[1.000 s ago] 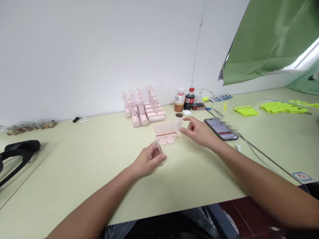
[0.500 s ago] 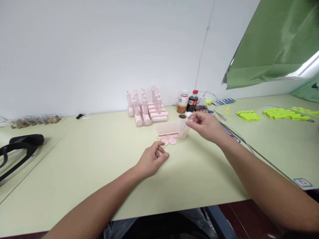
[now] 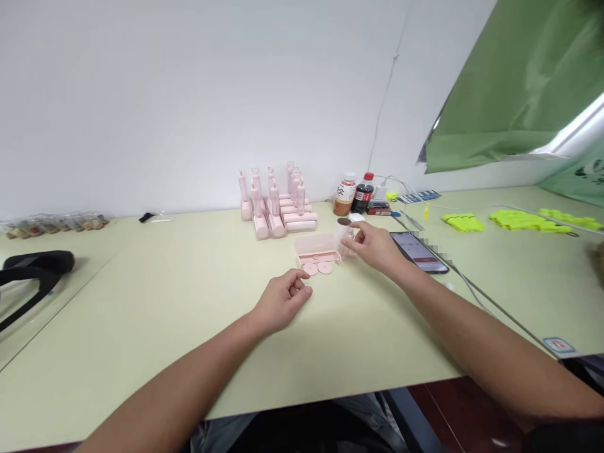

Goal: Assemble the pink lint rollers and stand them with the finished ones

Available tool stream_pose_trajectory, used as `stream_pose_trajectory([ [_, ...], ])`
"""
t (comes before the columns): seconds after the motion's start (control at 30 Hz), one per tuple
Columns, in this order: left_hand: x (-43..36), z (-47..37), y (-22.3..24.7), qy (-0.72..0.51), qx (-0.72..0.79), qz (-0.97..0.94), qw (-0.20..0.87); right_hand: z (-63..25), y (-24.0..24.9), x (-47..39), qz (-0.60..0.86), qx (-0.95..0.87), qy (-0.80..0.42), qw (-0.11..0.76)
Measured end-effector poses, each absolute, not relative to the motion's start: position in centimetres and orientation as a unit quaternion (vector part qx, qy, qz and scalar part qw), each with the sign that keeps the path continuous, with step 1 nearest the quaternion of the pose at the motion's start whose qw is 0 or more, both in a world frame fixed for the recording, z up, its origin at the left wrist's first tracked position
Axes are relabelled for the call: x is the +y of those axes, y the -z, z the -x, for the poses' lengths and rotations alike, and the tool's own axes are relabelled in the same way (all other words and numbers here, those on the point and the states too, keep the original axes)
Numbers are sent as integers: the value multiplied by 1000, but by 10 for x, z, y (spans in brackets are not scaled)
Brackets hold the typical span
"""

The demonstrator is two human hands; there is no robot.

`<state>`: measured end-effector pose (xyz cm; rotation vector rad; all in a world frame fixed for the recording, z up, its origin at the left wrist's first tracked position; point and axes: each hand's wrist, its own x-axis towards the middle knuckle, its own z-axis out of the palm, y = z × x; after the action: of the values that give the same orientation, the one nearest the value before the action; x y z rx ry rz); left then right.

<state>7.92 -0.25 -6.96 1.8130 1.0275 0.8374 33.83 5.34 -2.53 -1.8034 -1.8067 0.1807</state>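
My left hand (image 3: 283,301) rests on the table with loosely bent fingers apart and holds nothing. Its fingertips are beside two flat pink discs (image 3: 324,268). Just behind the discs lies an open pink box (image 3: 302,258) with a see-through upper part and a small pink piece inside. At the box's right end, my right hand (image 3: 372,246) pinches the top of a clear pinkish plastic tube (image 3: 348,250), which stands about upright. Behind the tube is a white roll with a dark top (image 3: 344,222), partly hidden.
Several pink dispensers (image 3: 276,217) stand in a group near the wall. Two drink bottles (image 3: 362,194) are at the back. A phone (image 3: 419,251) lies under a cable to the right, with yellow fabric pieces (image 3: 462,222) beyond. Black straps (image 3: 40,277) lie at the left.
My right hand has moved left and slightly down, bringing the clear tube from a tilt to nearly upright beside the box. More of the phone shows. My left hand has barely moved.
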Motion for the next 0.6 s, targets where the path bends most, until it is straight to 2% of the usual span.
stream_pose_trajectory([
  [0.17,0,-75,69,-329,419,-730,427,-356,23,12,688,-667,-33,284],
  [0.37,0,-76,70,-331,420,-732,422,-433,17,-33,838,-530,2,134],
  [0.47,-1,-78,67,-330,426,-732,418,-463,22,-39,859,-506,-24,70],
  [0.6,-1,-77,63,-321,437,-738,403,-474,38,-35,855,-515,-57,31],
])
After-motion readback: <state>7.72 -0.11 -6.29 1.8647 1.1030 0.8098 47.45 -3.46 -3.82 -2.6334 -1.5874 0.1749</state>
